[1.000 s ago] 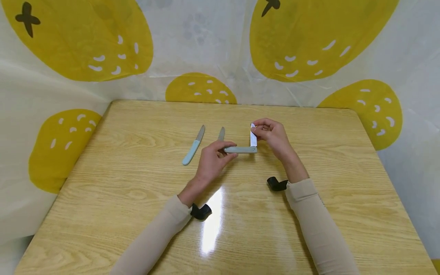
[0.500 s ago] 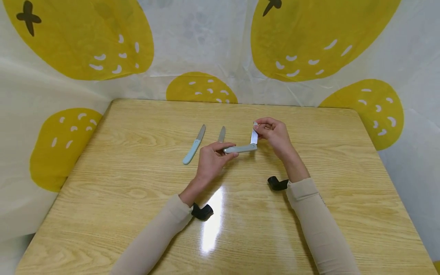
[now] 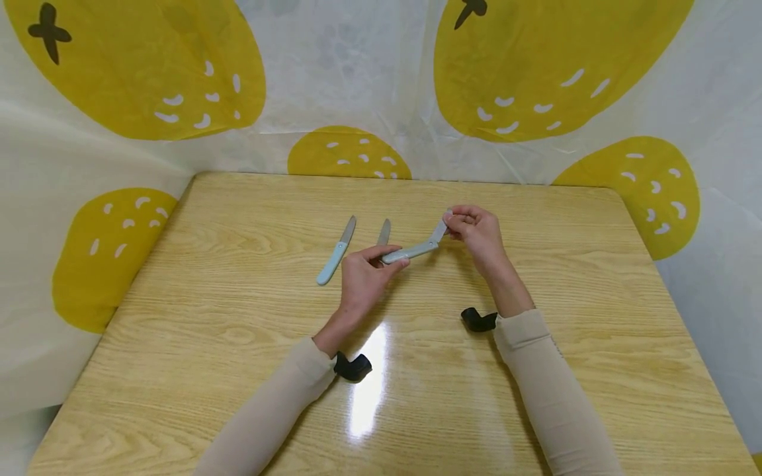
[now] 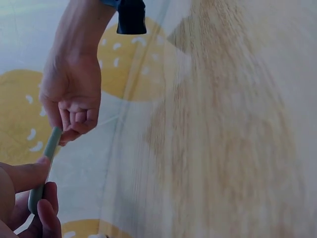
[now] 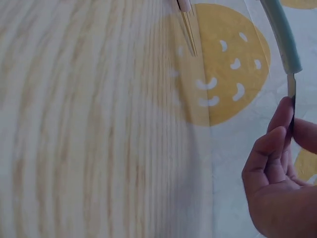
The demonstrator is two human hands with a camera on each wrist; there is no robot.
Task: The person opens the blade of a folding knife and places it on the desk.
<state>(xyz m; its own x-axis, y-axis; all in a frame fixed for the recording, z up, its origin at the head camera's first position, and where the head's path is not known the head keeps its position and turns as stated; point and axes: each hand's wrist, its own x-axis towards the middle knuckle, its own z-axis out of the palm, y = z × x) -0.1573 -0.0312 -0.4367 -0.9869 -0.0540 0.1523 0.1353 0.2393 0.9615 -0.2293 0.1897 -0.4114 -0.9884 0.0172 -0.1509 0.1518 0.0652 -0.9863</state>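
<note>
A folding knife (image 3: pixel 412 252) with a pale grey-green handle is held above the table between both hands. My left hand (image 3: pixel 364 277) pinches the far left end of its handle (image 4: pixel 37 194) between thumb and fingers. At the other end, the right hand (image 3: pixel 481 239) pinches the blade (image 5: pixel 291 85) near its tip. The blade stands at a wide angle to the handle, partly unfolded. Left of the hands an unfolded knife (image 3: pixel 333 262) with a light blue handle lies on the table. Another knife's blade (image 3: pixel 384 232) shows behind my left hand, which hides its handle.
The wood-grain table (image 3: pixel 238 317) reaches back to a white curtain (image 3: pixel 351 59) printed with yellow fruit shapes. Black wrist-worn pieces (image 3: pixel 354 367) stick out inward from both cuffs, low over the table. A bright light reflection lies on the tabletop between the arms.
The blade in my right hand has swung outward from a right angle to a wider one. The handle has tilted up at its right end. The other knives lie unmoved.
</note>
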